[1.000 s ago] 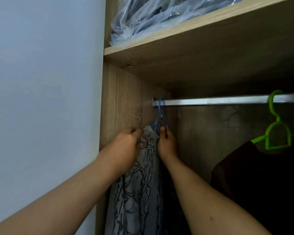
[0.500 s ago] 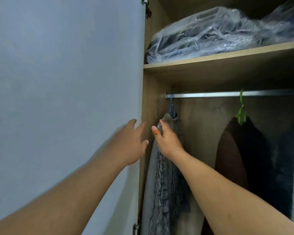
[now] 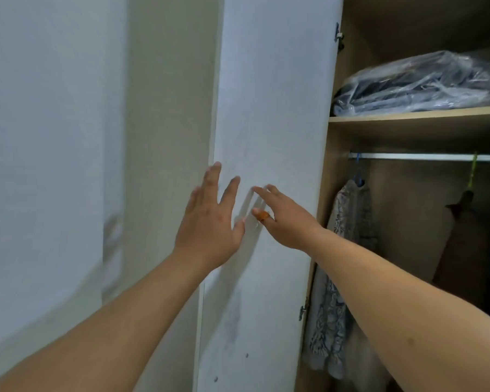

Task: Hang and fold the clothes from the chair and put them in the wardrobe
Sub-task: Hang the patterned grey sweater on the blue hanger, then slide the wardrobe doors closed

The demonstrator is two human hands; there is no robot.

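A grey patterned garment (image 3: pixel 348 250) hangs on a blue hanger (image 3: pixel 358 176) at the left end of the metal rail (image 3: pixel 425 157) inside the wardrobe. My left hand (image 3: pixel 210 219) and my right hand (image 3: pixel 283 219) are both in front of the open white wardrobe door (image 3: pixel 272 108), fingers straight and spread, holding nothing. Whether the fingertips touch the door I cannot tell. An orange mark shows on my right thumb. The chair is out of view.
A dark brown garment (image 3: pixel 461 244) hangs on a green hanger (image 3: pixel 473 171) further right on the rail. Clothes in clear plastic bags (image 3: pixel 419 83) lie on the wooden shelf (image 3: pixel 408 118) above. A pale wall (image 3: pixel 54 137) stands to the left.
Both hands have let go of the blue hanger and grey garment and drawn back out of the wardrobe. They are now in front of the door, and my view has swung left.
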